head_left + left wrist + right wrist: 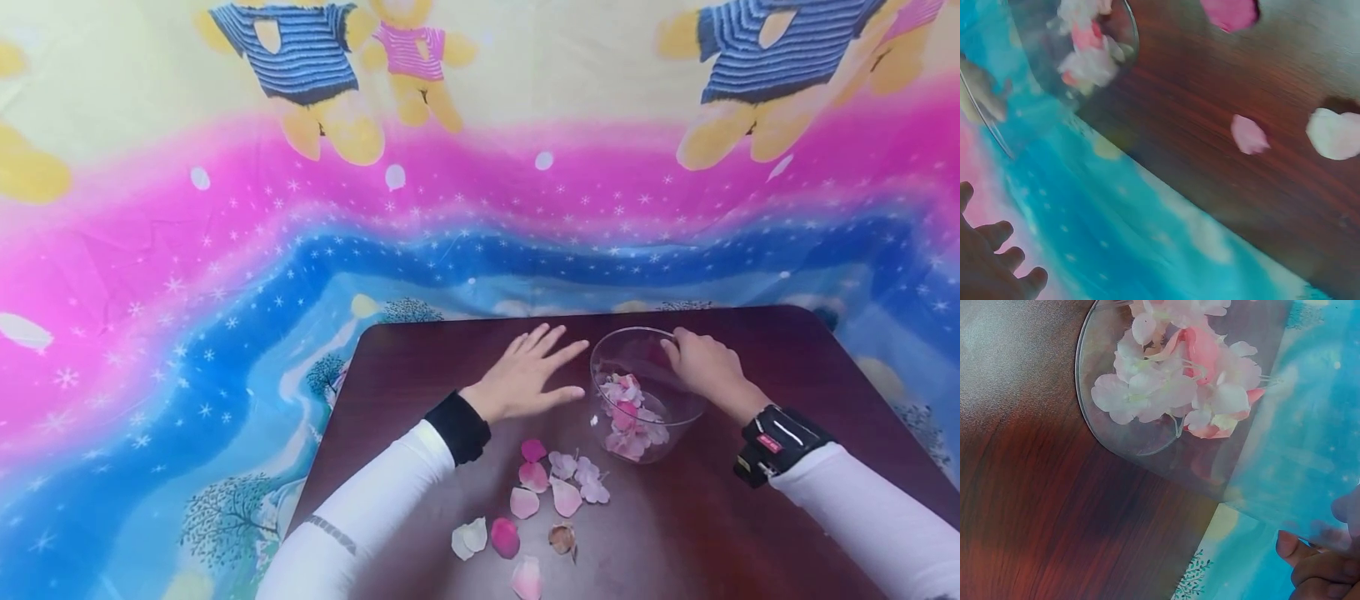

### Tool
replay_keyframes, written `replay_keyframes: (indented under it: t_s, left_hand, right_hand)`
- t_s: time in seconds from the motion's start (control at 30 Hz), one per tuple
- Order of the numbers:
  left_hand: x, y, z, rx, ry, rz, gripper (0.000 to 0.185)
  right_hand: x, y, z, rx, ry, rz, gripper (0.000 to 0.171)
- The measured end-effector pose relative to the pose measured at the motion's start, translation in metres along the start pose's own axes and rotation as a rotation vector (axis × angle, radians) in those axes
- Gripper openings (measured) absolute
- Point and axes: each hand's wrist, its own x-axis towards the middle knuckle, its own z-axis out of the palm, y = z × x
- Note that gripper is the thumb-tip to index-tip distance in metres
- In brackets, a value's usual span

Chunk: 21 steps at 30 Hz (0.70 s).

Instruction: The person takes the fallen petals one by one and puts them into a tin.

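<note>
My right hand [708, 367] grips the rim of a clear bowl [678, 429], with the thumb on the inner side. Pink and white artificial flowers [632, 429] lie in the bowl, gathered at its bottom left; the right wrist view shows these blossoms [1147, 394] through the clear wall. To the bowl's left, my left hand [525, 375] hovers palm down with its fingers spread, holding nothing. Below it on the table lie loose petals: a magenta petal [506, 538], a pale pink petal [566, 497], white petals [469, 538] and a lilac blossom [592, 482].
Everything stands on a dark brown wooden table [420, 367] with rounded far corners. A dried brownish petal [561, 538] and a pink petal [527, 577] lie near the front. Behind the table hangs a colourful cloth [480, 208] printed with bears and snowflakes.
</note>
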Motion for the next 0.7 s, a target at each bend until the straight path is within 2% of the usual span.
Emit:
replay_keyframes:
  t_s: [0.13,0.4,0.53,0.7]
  left_hand:
    - [-0.008,-0.024,0.004,-0.067,0.023,-0.067,0.071]
    - [-0.023,-0.064,0.024,-0.138,0.000,-0.164,0.064]
    - [-0.029,-0.074,0.036,-0.137,-0.031,-0.201,0.062]
    - [-0.032,-0.079,0.053,-0.129,-0.083,-0.236,0.062]
  right_hand:
    - [0.000,0.000,0.001,-0.001,0.005,0.002,0.037]
    - [-0.001,-0.002,0.000,0.000,-0.008,0.010,0.036]
    - [-0.001,-0.002,0.000,-0.002,-0.007,0.011,0.037]
    - [-0.001,-0.002,-0.001,-0.005,-0.007,0.006,0.037]
